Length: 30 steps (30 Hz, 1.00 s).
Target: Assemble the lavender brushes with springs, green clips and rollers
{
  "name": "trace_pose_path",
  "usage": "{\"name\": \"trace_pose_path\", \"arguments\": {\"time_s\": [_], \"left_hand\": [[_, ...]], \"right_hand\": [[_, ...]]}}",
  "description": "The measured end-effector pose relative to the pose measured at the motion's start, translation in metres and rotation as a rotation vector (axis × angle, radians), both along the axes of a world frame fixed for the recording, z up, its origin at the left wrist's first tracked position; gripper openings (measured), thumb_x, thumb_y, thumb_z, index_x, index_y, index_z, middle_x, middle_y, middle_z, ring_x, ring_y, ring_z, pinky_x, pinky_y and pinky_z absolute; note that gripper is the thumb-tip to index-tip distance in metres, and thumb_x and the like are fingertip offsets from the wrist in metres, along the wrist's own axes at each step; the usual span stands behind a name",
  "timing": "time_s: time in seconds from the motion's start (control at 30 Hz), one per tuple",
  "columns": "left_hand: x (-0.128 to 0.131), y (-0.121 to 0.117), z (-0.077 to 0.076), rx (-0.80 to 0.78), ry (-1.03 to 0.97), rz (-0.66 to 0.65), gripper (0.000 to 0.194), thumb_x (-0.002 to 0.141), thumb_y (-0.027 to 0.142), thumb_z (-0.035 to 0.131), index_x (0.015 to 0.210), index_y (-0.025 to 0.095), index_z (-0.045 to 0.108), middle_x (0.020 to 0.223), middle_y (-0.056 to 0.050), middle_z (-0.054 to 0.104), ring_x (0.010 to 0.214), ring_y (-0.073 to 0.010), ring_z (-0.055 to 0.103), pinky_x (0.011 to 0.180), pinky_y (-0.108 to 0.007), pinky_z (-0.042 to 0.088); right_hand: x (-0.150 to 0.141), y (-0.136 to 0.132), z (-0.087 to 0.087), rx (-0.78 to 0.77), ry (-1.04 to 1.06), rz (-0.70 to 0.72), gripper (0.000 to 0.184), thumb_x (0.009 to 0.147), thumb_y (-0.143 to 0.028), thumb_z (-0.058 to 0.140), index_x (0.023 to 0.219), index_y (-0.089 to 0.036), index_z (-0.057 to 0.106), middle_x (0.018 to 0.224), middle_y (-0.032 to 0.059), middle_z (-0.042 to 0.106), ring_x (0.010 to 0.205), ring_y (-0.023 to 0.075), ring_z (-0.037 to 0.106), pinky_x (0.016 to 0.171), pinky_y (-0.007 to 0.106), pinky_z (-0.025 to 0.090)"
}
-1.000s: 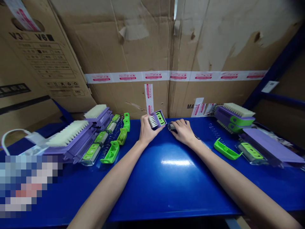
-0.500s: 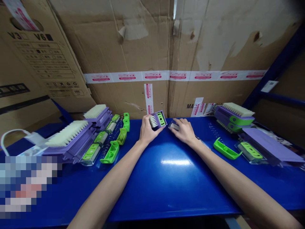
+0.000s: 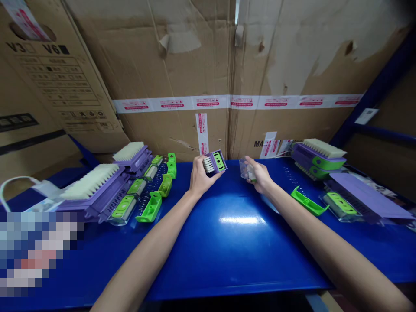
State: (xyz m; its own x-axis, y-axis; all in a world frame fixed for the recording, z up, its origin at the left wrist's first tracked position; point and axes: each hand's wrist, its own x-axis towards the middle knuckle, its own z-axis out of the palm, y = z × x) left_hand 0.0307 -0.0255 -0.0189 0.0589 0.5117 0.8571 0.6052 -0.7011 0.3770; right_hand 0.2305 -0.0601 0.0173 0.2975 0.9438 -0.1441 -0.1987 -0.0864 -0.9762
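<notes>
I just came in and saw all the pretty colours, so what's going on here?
Someone's left hand holds a small purple plastic brush with white bristles and a green end. Their right hand holds a small clear plastic case, apart from the brush. Bigger purple plastic brushes and curved bright-green plastic pieces sit on both sides of the shiny blue table.

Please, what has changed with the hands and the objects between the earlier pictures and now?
The right hand has turned and moved slightly right, carrying the clear container with it. The left hand stayed in place, gripping the purple brush.
</notes>
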Motion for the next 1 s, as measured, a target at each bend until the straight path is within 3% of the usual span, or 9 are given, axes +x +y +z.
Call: {"name": "trace_pose_path", "arguments": {"time_s": [0.13, 0.23, 0.37, 0.67, 1.0], "left_hand": [[0.000, 0.000, 0.000, 0.007, 0.012, -0.002, 0.071, 0.064, 0.048, 0.077, 0.115, 0.020, 0.038, 0.108, -0.009, 0.051, 0.104, -0.0255, 0.054, 0.090, -0.041, 0.046], [0.000, -0.001, 0.000, 0.034, 0.041, -0.006, 0.073, 0.064, 0.049, 0.076, 0.119, 0.019, 0.037, 0.109, -0.010, 0.051, 0.103, -0.0254, 0.054, 0.090, -0.042, 0.046], [-0.001, -0.001, 0.001, 0.096, 0.134, -0.007, 0.077, 0.065, 0.048, 0.076, 0.125, 0.020, 0.036, 0.112, -0.011, 0.049, 0.104, -0.0262, 0.052, 0.089, -0.041, 0.046], [-0.002, 0.000, -0.001, 0.113, 0.282, 0.029, 0.076, 0.064, 0.044, 0.077, 0.127, 0.024, 0.039, 0.111, -0.010, 0.050, 0.102, -0.0278, 0.052, 0.086, -0.041, 0.044], [-0.003, 0.000, -0.002, 0.104, 0.282, 0.051, 0.079, 0.061, 0.039, 0.080, 0.127, 0.025, 0.039, 0.111, -0.009, 0.050, 0.101, -0.0276, 0.052, 0.086, -0.040, 0.044]], "right_hand": [[0.004, 0.001, -0.004, 0.066, -0.692, -0.060, 0.036, 0.076, -0.051, 0.060, 0.086, -0.017, 0.061, 0.073, 0.0044, 0.064, 0.062, 0.0161, 0.060, 0.052, 0.025, 0.043], [0.004, 0.001, -0.005, 0.062, -1.221, -0.088, 0.040, 0.078, -0.052, 0.057, 0.100, -0.019, 0.063, 0.096, 0.0100, 0.068, 0.086, 0.0248, 0.064, 0.069, 0.032, 0.046], [-0.001, -0.001, -0.005, 0.083, -1.588, -0.083, 0.041, 0.086, -0.052, 0.047, 0.109, -0.019, 0.058, 0.105, 0.0133, 0.064, 0.087, 0.0265, 0.064, 0.068, 0.032, 0.045], [0.004, 0.003, -0.010, 0.180, -1.900, -0.075, 0.041, 0.096, -0.042, 0.028, 0.102, -0.014, 0.057, 0.099, 0.0165, 0.061, 0.092, 0.0286, 0.059, 0.062, 0.029, 0.042], [0.007, 0.004, 0.000, 0.088, -1.864, 0.043, 0.036, 0.095, -0.036, 0.031, 0.099, -0.017, 0.062, 0.090, 0.0132, 0.068, 0.084, 0.0274, 0.066, 0.064, 0.030, 0.044]]}}
